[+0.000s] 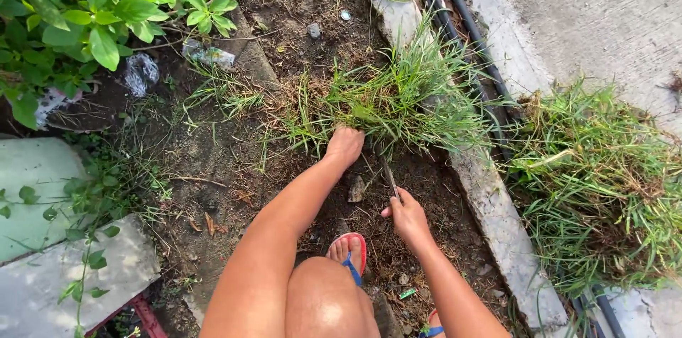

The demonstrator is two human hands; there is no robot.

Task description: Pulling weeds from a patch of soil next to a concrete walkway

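My left hand (pixel 345 146) is closed around the base of a clump of long green grass (pixel 398 100) growing from bare soil. My right hand (pixel 406 213) grips a narrow dark tool (pixel 388 176), likely a blade, whose tip points into the ground under the clump. My knee (pixel 323 299) and my foot in a red and blue sandal (pixel 349 253) are just below the hands.
A concrete curb (pixel 490 203) with black pipes (pixel 462 18) runs diagonally on the right. A pile of pulled grass (pixel 597 181) lies past it on the pavement. Leafy plants (pixel 85 11) stand top left, flat slabs (pixel 42 238) at left.
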